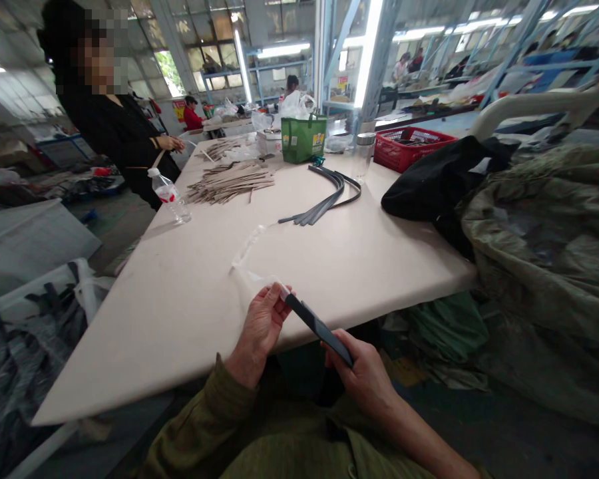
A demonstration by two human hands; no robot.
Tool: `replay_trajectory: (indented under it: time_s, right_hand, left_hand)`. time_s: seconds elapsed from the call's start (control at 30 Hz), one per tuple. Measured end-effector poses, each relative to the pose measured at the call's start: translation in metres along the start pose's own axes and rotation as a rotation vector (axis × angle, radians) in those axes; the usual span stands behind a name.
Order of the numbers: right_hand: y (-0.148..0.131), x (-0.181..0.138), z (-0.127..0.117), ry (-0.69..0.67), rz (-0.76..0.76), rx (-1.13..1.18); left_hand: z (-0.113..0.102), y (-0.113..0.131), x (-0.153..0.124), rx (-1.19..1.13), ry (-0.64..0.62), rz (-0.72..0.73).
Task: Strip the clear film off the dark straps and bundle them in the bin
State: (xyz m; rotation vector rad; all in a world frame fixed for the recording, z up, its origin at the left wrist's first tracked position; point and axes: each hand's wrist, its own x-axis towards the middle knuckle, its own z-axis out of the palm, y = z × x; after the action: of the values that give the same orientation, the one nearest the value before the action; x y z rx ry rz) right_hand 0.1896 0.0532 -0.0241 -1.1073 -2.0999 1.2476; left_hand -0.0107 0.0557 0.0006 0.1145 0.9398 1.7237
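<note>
A dark narrow strip (pixel 315 324) runs between both my hands at the near edge of the pale table (pixel 190 313). My left hand (pixel 262 326) pinches its upper end, together with a clear plastic film (pixel 249 266) that trails up onto the table. The strip's lower end sits in the closed fingers of my right hand (pixel 362 372). More dark curved strips (pixel 324 196) lie in a bundle at mid-table.
A plastic water bottle (pixel 171 194), a pile of tan strips (pixel 229 181), a green bag (pixel 303 138), a clear jar (pixel 363 156) and a red basket (pixel 409 146) stand farther back. Black cloth (pixel 439 183) and olive fabric (pixel 544 239) are heaped at right. A person in black (pixel 120 133) stands at the far left.
</note>
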Motion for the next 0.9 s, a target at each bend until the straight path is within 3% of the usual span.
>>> replay_trajectory:
  time_s: [0.27,0.57,0.67,0.77,0.9]
  right_hand:
    - [0.001,-0.005,0.003,-0.022,0.032,-0.139]
    - [-0.009,0.014,0.002,-0.005,0.040,-0.055]
    - [-0.008,0.017,-0.004,-0.136,0.061,0.147]
    - [-0.001,0.001,-0.023,-0.343,0.171,0.338]
    - [0.014,-0.026,-0.041,-0.336,0.333,0.366]
  left_hand:
    - [-0.011,-0.007,0.001,0.046,0.084,0.026]
    - [-0.009,-0.023,-0.019,0.152,-0.062,-0.073]
    - [-0.004,-0.025,-0.024,0.157,-0.110,-0.096]
    - [-0.005,-0.014,-0.018,0.094,-0.039,-0.032]
    - [-0.013,-0.012,-0.018,0.042,0.037,-0.060]
